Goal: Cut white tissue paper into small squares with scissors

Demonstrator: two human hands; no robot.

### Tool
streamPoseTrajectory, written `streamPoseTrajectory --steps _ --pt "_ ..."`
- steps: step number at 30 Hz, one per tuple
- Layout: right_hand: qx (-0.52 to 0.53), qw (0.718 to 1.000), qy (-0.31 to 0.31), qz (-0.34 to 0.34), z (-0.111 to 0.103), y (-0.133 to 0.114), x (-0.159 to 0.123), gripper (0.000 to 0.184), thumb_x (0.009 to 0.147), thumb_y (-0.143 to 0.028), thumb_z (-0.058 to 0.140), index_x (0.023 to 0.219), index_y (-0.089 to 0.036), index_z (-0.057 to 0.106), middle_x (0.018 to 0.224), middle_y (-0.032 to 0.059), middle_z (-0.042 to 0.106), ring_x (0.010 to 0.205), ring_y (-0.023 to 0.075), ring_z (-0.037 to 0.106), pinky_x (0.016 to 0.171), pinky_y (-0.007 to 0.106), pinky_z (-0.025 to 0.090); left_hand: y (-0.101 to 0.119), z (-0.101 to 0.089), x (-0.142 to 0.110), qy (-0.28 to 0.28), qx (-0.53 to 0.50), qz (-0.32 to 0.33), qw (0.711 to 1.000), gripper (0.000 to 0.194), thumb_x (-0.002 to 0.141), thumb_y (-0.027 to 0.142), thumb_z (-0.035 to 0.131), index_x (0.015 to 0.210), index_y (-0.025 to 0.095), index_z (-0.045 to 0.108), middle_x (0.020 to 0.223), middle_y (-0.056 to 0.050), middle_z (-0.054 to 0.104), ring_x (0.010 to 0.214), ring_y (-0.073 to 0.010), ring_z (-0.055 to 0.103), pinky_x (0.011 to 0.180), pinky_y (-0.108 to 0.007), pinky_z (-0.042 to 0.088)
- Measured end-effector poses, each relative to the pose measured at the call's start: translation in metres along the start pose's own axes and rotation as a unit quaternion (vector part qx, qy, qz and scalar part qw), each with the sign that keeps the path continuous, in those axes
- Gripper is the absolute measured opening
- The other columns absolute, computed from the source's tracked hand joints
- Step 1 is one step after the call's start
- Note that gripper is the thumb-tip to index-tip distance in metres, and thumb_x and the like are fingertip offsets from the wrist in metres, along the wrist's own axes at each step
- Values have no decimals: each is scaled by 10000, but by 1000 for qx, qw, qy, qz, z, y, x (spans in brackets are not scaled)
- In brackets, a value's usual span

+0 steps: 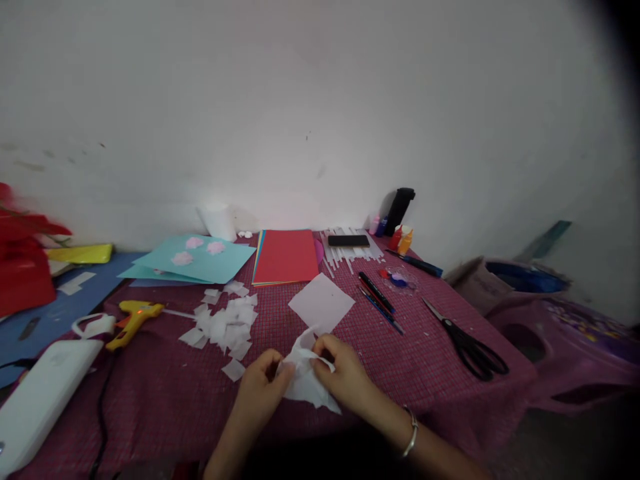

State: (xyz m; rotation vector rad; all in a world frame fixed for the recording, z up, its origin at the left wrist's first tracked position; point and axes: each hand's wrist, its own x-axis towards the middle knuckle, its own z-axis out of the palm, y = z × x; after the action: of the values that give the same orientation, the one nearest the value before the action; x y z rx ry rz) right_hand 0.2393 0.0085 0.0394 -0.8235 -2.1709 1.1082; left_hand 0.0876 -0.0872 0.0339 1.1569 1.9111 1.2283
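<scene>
Both my hands meet low in the middle of the table over a crumpled piece of white tissue paper (306, 379). My left hand (260, 387) pinches its left side with closed fingers. My right hand (345, 377), with a silver bangle on the wrist, grips its right side, fingers curled. Just beyond them lies a flat white paper square (321, 303). A heap of several small white paper squares (225, 323) sits to the left of my hands on the maroon tablecloth (165, 393).
Black scissors (470, 347) lie at the right, pens (377, 300) beside them. A yellow glue gun (133, 320) and a white box (43, 400) are at the left. Red paper stack (286, 257), teal sheet (197, 260), phone (349, 241) and small paint bottles (400, 239) line the back.
</scene>
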Motion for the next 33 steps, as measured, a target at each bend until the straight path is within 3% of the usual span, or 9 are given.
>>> streamPoseTrajectory --steps 1,3,7,14,17,21,26,30,33 --pt "-7 1000 -11 -5 0 -1 0 112 729 -83 515 728 -189 481 710 -21 534 676 128 497 612 224 343 4 -5 0 -33 -15 1 999 145 728 333 574 738 190 555 638 29 571 601 -148 528 556 -254 420" --pt "-30 999 -31 -18 -1 -2 -1 119 731 -79 519 729 -190 477 722 -19 533 678 128 493 615 227 337 14 -15 -1 -62 -24 11 998 288 686 288 601 953 179 594 849 -28 673 742 -184 605 663 -291 475" --pt "-72 995 -54 -47 -4 -8 -4 155 714 -57 528 753 -193 464 756 -15 530 698 128 491 630 232 336 34 -31 -2 -43 88 35 995 377 678 304 610 1034 182 616 1018 -82 684 879 -223 620 782 -343 470" --pt "-117 976 -141 -117 -12 -26 -4 215 703 -43 547 834 -203 488 894 18 570 828 156 519 703 251 380 42 -32 6 -61 258 85 960 140 761 276 495 742 195 607 724 -29 631 690 -183 564 630 -288 392" --pt "-129 969 -155 -144 -13 -31 -5 205 717 -61 570 843 -205 495 907 21 574 840 164 522 726 265 388 38 -27 7 -81 252 95 960 169 757 243 447 612 200 523 600 12 531 597 -151 492 560 -264 324" --pt "-101 978 -124 -137 -12 -27 -6 96 795 -117 546 830 -198 508 894 20 576 846 160 525 735 264 390 27 -23 2 -55 208 78 973 220 743 241 432 529 208 393 523 55 369 534 -121 390 520 -251 250" --pt "-46 997 -44 -39 -5 -11 -5 94 847 -170 509 754 -184 515 714 -19 520 678 126 500 612 234 347 8 -23 -6 -67 93 10 993 296 768 382 474 540 209 398 529 64 336 529 -114 358 503 -235 259" --pt "-38 998 -52 -27 -1 -7 -2 85 828 -158 526 745 -178 529 717 -16 538 688 128 502 623 232 348 -2 -22 -9 -97 69 -22 993 241 747 383 526 600 193 509 552 55 428 544 -121 409 507 -229 294" --pt "-58 995 -74 -45 -1 -11 -2 89 828 -152 535 743 -176 524 747 -7 545 721 132 510 644 233 358 -2 -22 -6 -105 92 -17 990 191 726 357 568 782 181 617 678 18 586 636 -151 514 573 -241 362"
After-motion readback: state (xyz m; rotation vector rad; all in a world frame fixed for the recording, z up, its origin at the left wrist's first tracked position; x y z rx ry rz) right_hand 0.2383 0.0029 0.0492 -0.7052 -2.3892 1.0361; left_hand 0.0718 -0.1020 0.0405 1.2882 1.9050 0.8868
